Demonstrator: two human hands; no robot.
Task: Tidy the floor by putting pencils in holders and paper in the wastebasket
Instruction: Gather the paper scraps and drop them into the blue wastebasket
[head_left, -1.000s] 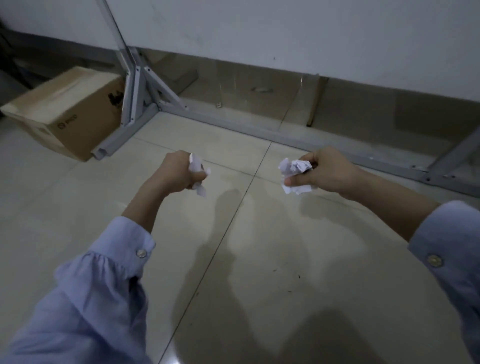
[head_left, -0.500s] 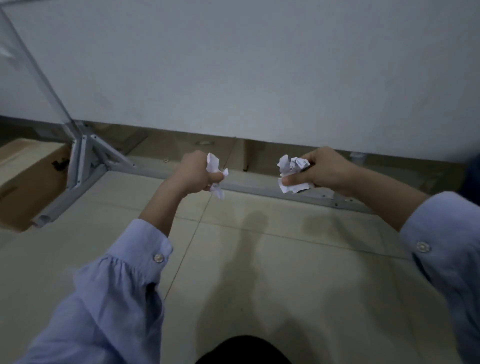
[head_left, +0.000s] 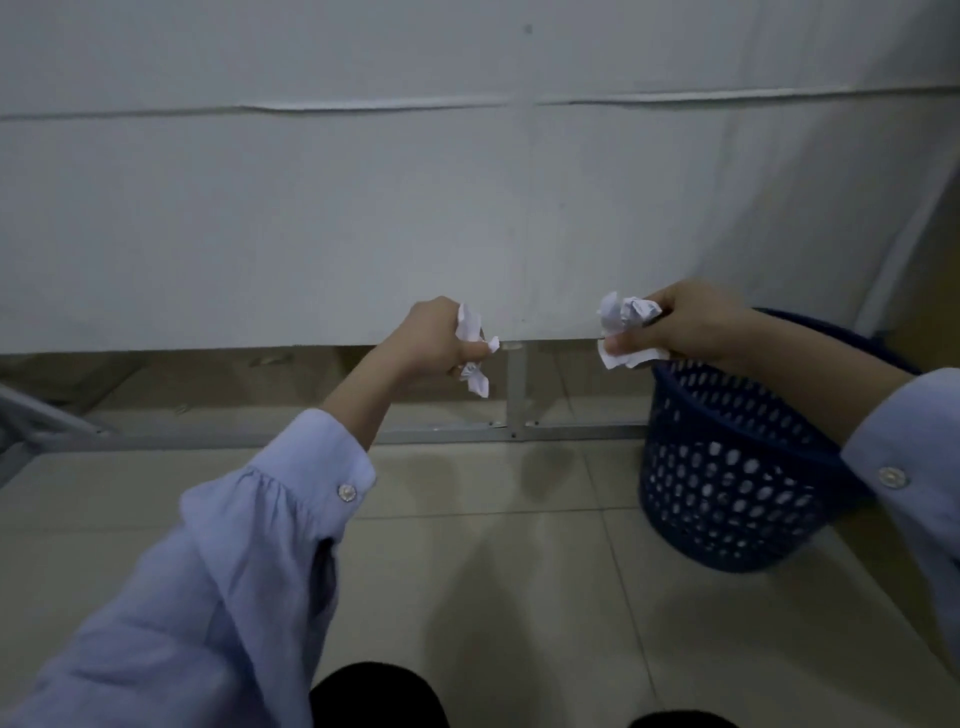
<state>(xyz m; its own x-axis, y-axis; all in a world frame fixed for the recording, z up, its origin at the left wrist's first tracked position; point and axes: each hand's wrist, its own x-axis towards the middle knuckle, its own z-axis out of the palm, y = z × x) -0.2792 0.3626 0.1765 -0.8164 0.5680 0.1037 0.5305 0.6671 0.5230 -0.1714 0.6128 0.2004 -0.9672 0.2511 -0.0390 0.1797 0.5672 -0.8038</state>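
My left hand (head_left: 434, 338) is closed around a crumpled white paper (head_left: 474, 353) whose ends stick out above and below the fist. My right hand (head_left: 685, 322) grips a second crumpled paper ball (head_left: 623, 332) at about the same height. A dark blue perforated wastebasket (head_left: 727, 467) stands on the tiled floor at the right, directly under my right forearm, which hides part of its rim. The paper in my right hand hangs just left of the basket's near rim. No pencils or holders are in view.
A white board or partition (head_left: 467, 208) fills the upper view, raised on a grey metal frame (head_left: 514, 431) along the floor. Beige floor tiles (head_left: 467, 571) lie below. My dark trouser legs show at the bottom edge.
The view has swung right and up: the cardboard box and the frame's corner have left the view and the blue wastebasket has come in at the right. Both hands still hold their papers.
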